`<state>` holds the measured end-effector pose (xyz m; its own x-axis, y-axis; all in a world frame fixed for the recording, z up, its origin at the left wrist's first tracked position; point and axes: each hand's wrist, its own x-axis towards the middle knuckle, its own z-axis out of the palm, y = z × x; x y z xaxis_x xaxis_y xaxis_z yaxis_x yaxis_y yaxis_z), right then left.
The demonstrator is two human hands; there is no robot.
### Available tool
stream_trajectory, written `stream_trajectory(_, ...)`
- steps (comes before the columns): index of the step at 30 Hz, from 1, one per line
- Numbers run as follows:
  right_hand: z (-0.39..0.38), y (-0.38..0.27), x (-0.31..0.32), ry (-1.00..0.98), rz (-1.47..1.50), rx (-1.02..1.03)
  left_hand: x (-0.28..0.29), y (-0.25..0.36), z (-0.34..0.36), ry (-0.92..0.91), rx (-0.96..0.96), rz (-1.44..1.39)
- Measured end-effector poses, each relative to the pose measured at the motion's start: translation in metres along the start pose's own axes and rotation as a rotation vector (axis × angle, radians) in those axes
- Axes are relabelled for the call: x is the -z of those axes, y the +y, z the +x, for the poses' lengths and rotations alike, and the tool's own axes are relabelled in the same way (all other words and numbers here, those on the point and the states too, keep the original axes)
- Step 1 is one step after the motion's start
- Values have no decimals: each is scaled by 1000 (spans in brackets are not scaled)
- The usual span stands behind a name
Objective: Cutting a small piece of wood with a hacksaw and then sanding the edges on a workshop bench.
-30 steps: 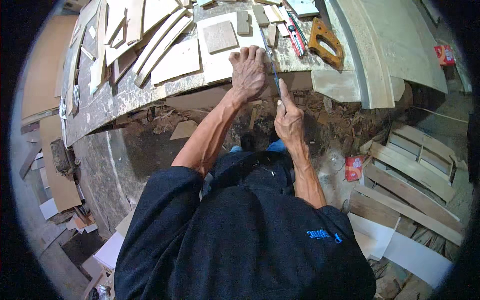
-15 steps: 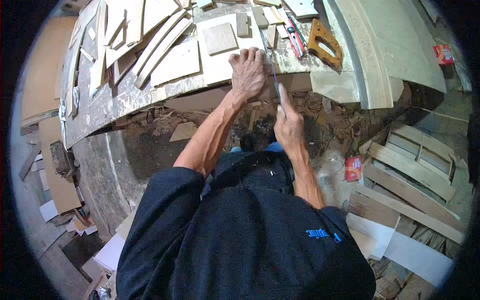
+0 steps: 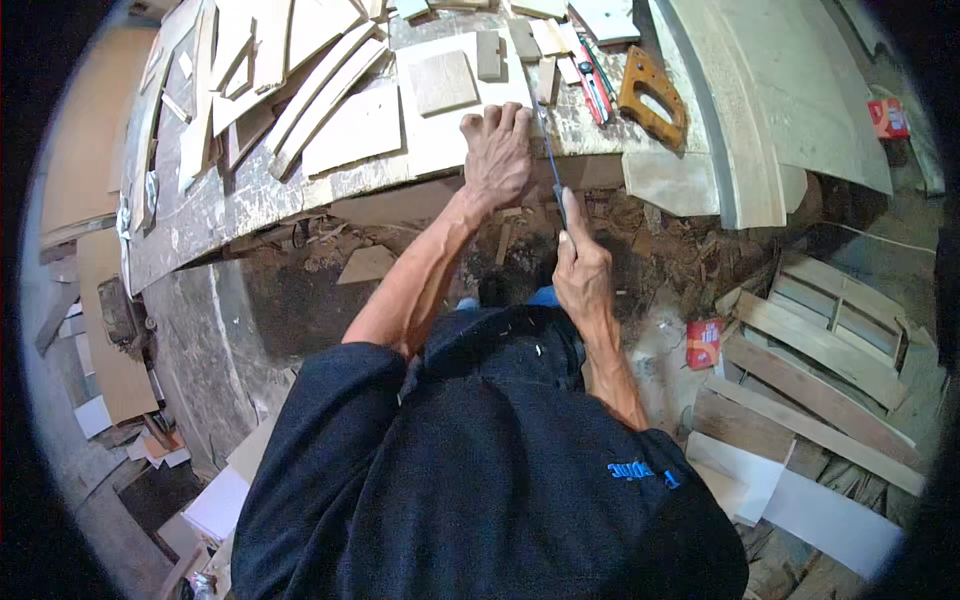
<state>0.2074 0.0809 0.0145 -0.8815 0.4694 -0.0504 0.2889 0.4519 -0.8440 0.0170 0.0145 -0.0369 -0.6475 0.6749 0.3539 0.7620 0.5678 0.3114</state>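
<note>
My left hand (image 3: pixel 495 155) presses with bent fingers on a white board (image 3: pixel 440 135) near the bench's front edge. My right hand (image 3: pixel 585 250) is closed round the handle of a long, thin blue blade (image 3: pixel 550 150), which runs along the board's right side. A square wood block (image 3: pixel 443 80) and a small grey block (image 3: pixel 489 53) lie on the board. Just right of the blade lie a red cutting tool (image 3: pixel 597 90) and a handsaw with an orange wooden handle (image 3: pixel 650 110).
The scarred workbench (image 3: pixel 200 225) carries several curved strips (image 3: pixel 320 90) and cut panels at left. Long curved sheets (image 3: pixel 750 160) hang at its right. Offcuts and dirt lie under the bench. Wooden frames (image 3: pixel 830 320) and a red packet (image 3: pixel 704 342) sit on the floor at right.
My right hand has moved back toward my body with the blade, away from the bench edge. My left hand stays on the board, slightly lower in the picture, as does the bench.
</note>
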Motion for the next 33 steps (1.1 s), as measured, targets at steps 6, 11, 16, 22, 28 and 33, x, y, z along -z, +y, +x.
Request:
stream_trajectory(6,34,7,-15,156,-29,188,-1,2,1,8,25,26)
stream_trajectory(11,7,7,-3,75,-78,82,-2,0,3,60,4,21)
stream_trajectory(16,32,2,-7,81,-28,134,1,0,4,56,-10,51)
stream_trajectory(22,12,15,-10,243,-83,406,-3,-1,1,64,6,35)
stream_trajectory(28,38,9,-11,76,-75,127,3,-1,3,-46,19,-9)
stream_trajectory(33,5,7,-4,53,-19,36,-1,-1,1,-4,28,3)
